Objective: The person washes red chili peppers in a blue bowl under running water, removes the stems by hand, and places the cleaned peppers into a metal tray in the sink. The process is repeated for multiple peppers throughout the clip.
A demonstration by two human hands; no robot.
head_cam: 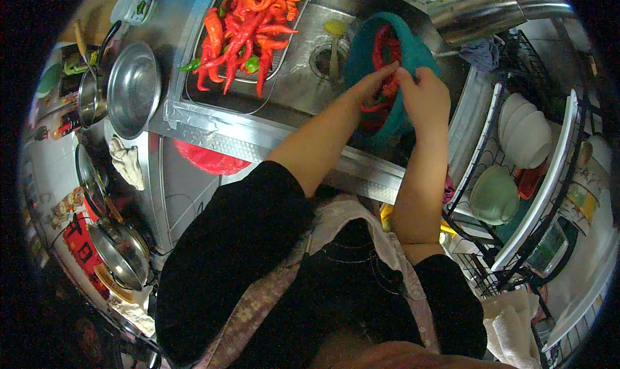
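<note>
A teal plastic basin (419,44) sits tilted in the right part of the steel sink, with red peppers (385,44) inside it. Over its opening, my left hand (380,81) and my right hand (426,98) meet at the fingertips. A red chili pepper (390,85) is pinched between them, partly hidden by the fingers. To the left, a wire rack (278,73) in the sink bears a heap of long red peppers (242,27), with a few green ones (252,64) among them.
A yellow-headed brush (334,32) lies across the sink drain (317,61). Left of the sink stand a metal bowl (133,90) and a pot (89,98). At right, a dish rack (477,151) holds white bowls (525,131) and a green bowl (494,194). The sink's front edge (232,136) runs before me.
</note>
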